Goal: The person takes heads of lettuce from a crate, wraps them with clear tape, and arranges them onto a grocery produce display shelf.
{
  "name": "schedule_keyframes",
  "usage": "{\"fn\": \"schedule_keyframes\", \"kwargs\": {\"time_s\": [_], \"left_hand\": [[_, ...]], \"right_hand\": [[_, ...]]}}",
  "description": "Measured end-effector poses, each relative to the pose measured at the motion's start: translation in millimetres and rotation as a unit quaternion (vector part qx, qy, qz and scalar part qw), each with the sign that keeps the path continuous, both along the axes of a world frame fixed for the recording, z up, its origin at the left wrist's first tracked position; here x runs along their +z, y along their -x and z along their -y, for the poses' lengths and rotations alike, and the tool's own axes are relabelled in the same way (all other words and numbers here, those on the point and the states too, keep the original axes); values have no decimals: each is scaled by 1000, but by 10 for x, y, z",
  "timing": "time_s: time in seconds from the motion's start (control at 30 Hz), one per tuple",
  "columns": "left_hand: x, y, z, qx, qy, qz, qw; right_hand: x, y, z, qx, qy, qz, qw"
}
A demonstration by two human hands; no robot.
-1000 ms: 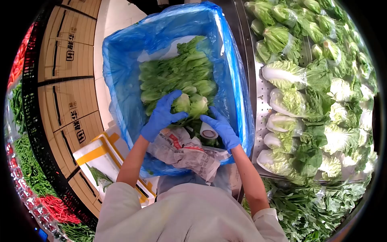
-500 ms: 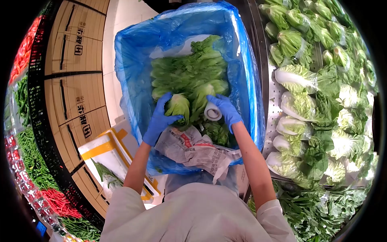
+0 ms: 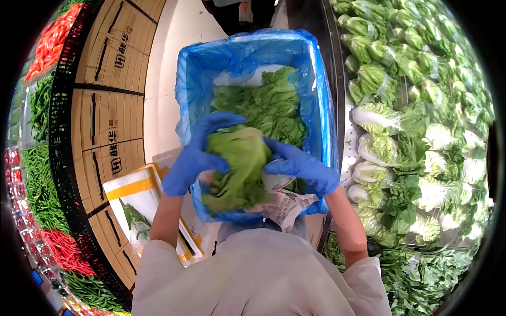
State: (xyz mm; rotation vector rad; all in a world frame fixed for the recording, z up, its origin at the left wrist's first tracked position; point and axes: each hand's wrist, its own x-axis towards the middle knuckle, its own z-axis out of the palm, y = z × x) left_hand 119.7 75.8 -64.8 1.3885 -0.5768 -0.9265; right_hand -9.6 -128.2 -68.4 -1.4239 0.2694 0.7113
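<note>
- Left hand (image 3: pixel 193 157) has one lettuce (image 3: pixel 240 166) wrapped between thumb and fingers; right hand (image 3: pixel 310 169) is against its right side, can't really tell how tight
- One white roll (image 3: pixel 279 182) under the right hand, one newsprint sheet (image 3: pixel 287 207) on the near side
- So one head's up, held over the near end of one blue-lined bin (image 3: pixel 322 105); more greens (image 3: pixel 266 105) left at the far end, too overlapped to count
</note>
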Motion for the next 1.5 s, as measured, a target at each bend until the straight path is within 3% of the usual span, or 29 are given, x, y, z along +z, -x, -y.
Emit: {"fn": "schedule_keyframes", "kwargs": {"time_s": [0.03,0.1,0.13,0.17,0.23,0.27,0.33,0.37,0.4,0.47,0.53,0.57,0.63,0.67,0.73,0.77,0.8,0.83,0.87,0.9,0.97,1.0,1.03,1.07,1.1,1.17,1.2,1.27,1.5], "left_hand": [[32,66,71,1,6,4,1000],[-3,201,155,71,-42,-287,954],[-36,331,78,20,47,-141,989],[-53,341,40,20,50,-140,989],[42,348,69,-5,12,-399,917],[108,386,87,-6,13,-400,916],[275,517,77,-83,-149,-205,964],[343,583,65,-83,-149,-206,964],[405,647,54,-30,-147,-235,960],[499,719,74,21,-145,-263,954],[564,763,114,145,-37,-502,852],[518,774,34,145,-37,-501,852],[492,742,-126,83,-66,-369,924],[504,769,-137,84,-66,-366,924],[816,829,45,67,-179,-258,947],[652,831,-62,68,-179,-257,947],[329,816,-252,5,-99,37,994],[142,810,-353,-60,-8,327,943],[124,829,-352,-63,-5,327,943],[134,852,-319,48,-45,176,982],[222,879,-211,153,-80,17,985],[466,887,-54,164,10,-87,983],[529,842,24,187,-4,-195,963],[593,798,103,222,-17,-301,927],[602,820,131,222,-16,-300,928],[624,901,258,178,-45,-288,940],[637,940,315,179,-43,-288,940],[684,1014,439,148,-72,-288,943],[934,1164,663,149,-89,-235,956]], "right_hand": [[-8,52,-16,1,6,4,1000],[-118,247,-58,-135,-241,-39,960],[-81,316,-67,-177,-225,-100,953],[-63,389,-89,-177,-224,-99,953],[-81,515,-118,-271,-222,-127,928],[-110,549,-130,-282,-205,-124,929],[57,556,-121,-283,-205,-135,927],[117,558,-104,-283,-205,-143,926],[95,579,-72,-279,-266,-148,911],[136,617,-34,-299,-271,-136,905],[176,646,-37,-334,-260,-99,900],[199,666,-33,-334,-260,-98,901],[255,684,-35,-298,-290,-44,908],[275,703,-40,-296,-291,-42,909],[307,779,-50,-322,-298,-75,896],[317,819,-58,-321,-298,-74,896],[323,855,-64,-319,-220,27,922],[349,891,-84,-346,-189,84,915],[374,925,-102,-372,-155,140,905],[438,950,-113,-428,-170,150,875],[544,1008,61,-412,-221,120,876],[550,1031,95,-473,-359,37,803],[558,1047,115,-518,-486,-47,703],[589,1070,112,-504,-553,-26,662],[630,1080,84,-504,-553,-25,663],[720,1063,19,-515,-414,63,748],[759,1047,20,-514,-414,63,749],[823,1007,38,-444,-276,183,833],[897,1000,62,-431,-130,164,878]]}}
